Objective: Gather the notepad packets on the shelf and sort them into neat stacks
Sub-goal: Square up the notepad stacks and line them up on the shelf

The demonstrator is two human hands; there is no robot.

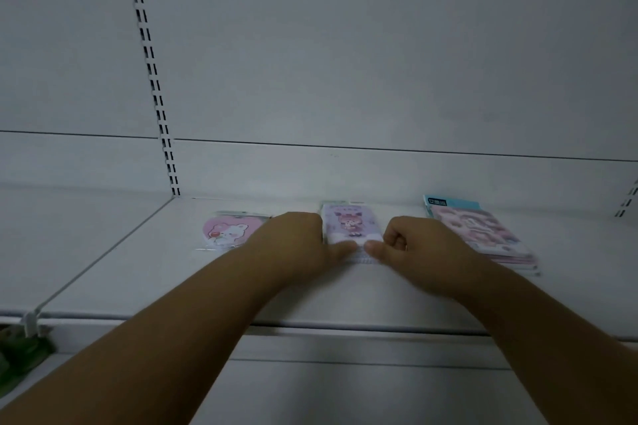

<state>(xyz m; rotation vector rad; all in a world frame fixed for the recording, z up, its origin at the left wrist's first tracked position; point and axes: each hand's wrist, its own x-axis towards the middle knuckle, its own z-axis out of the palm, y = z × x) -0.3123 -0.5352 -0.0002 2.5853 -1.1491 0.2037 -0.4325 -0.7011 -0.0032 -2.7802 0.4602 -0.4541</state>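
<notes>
Purple notepad stack point(350, 228), long axis toward back wall, both hands gripping its sides

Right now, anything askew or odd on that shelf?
Mostly tidy. The right stack is slightly fanned, its lower packets jutting out at the front. The heart-shaped packet lies alone to the left. Both hands hold the middle stack, which looks square.

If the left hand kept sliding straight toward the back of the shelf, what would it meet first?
Probably nothing before the white back panel. The left hand grips the purple notepad stack on its left edge; the pink heart-shaped packet lies farther left, seemingly off that line. Depth is unclear.
</notes>
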